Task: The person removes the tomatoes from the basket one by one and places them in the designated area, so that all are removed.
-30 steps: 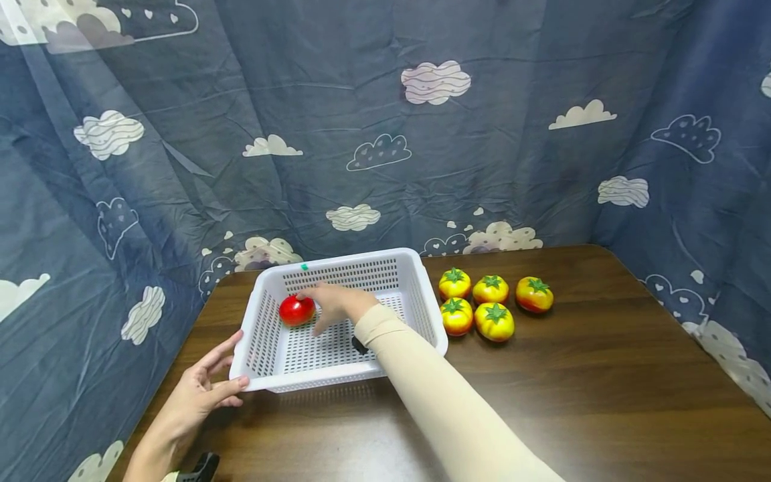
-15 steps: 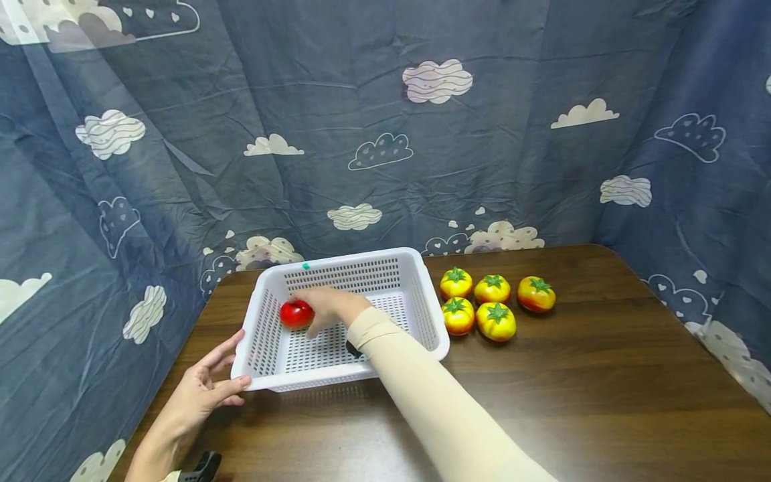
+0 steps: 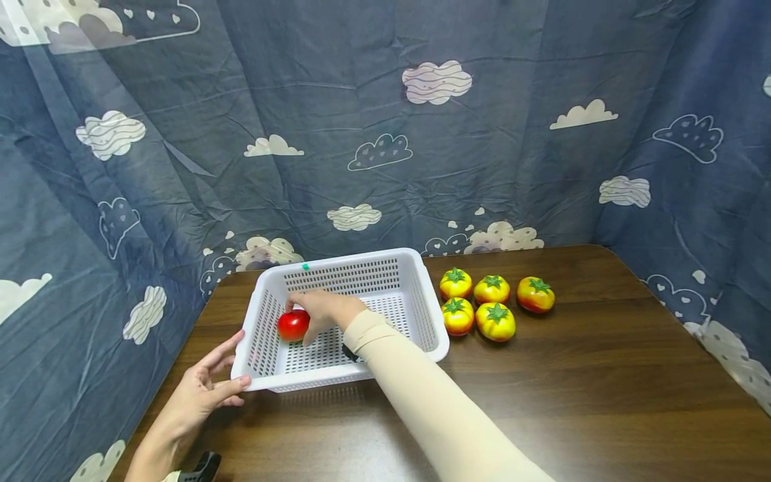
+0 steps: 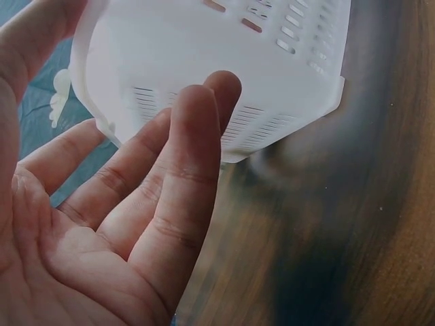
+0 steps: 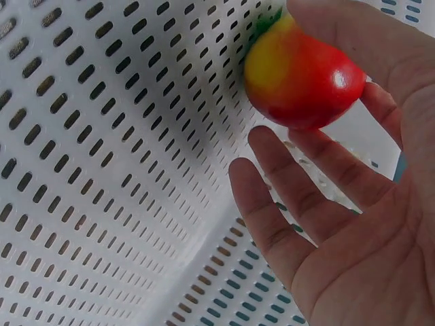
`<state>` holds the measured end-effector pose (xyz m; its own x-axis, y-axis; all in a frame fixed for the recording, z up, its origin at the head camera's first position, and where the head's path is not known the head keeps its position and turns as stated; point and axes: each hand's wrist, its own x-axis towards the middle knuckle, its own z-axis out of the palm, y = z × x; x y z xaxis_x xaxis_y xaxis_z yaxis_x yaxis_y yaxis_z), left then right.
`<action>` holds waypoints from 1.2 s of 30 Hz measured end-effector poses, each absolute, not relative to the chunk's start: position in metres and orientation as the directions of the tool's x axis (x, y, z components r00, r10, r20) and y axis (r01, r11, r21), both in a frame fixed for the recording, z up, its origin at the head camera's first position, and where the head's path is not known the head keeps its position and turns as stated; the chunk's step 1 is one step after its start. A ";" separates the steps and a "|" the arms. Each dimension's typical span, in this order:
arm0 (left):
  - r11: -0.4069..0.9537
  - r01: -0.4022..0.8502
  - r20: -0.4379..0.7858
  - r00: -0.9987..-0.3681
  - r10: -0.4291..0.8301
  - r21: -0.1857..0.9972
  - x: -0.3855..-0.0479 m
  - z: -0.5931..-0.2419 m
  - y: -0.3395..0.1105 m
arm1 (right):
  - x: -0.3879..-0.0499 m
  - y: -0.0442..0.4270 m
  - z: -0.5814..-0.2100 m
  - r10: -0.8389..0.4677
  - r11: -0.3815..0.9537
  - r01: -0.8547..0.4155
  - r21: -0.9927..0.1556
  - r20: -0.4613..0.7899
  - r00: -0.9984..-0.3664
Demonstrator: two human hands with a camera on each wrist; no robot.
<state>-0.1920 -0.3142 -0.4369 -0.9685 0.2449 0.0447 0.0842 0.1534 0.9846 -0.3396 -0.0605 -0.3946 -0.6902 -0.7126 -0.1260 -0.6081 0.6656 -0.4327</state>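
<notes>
A white perforated plastic basket (image 3: 334, 376) sits on the table. My left hand (image 3: 195, 391) holds its near left corner, thumb at the front rim and index finger on the left side. In the left wrist view the other fingers of the left hand (image 4: 122, 210) extend below the rim, beside the basket wall (image 4: 156, 54). Inside the basket's left part, my right hand (image 3: 322, 311) grips a red tomato (image 3: 292, 326). The right wrist view shows the tomato (image 5: 306, 81) with a yellow patch and green top, between the thumb and fingers of the right hand (image 5: 367, 231).
Right of the basket stand several yellow-red tomatoes (image 3: 495, 322) with green tops, close together; one tomato (image 3: 535, 295) lies slightly apart. The brown wooden table (image 3: 602, 375) extends to the right and front. A blue cloud-patterned cloth (image 3: 337, 87) hangs behind and at the sides.
My right hand has closed around the red tomato, which has shifted slightly toward the front of the basket and tilted. The left hand and basket stay in place.
</notes>
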 end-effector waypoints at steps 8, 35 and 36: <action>0.175 0.069 0.027 -0.972 0.233 0.982 -0.192 -0.437 -0.314 | -0.333 -0.062 -0.393 -0.705 0.667 -0.566 -0.484 -0.168 -0.689; 0.161 0.072 0.034 -0.974 0.226 0.984 -0.191 -0.435 -0.312 | -0.325 -0.061 -0.388 -0.670 0.704 -0.527 -0.476 -0.200 -0.715; 0.162 0.071 0.033 -0.974 0.224 0.984 -0.191 -0.435 -0.312 | -0.325 -0.061 -0.388 -0.671 0.702 -0.526 -0.479 -0.200 -0.714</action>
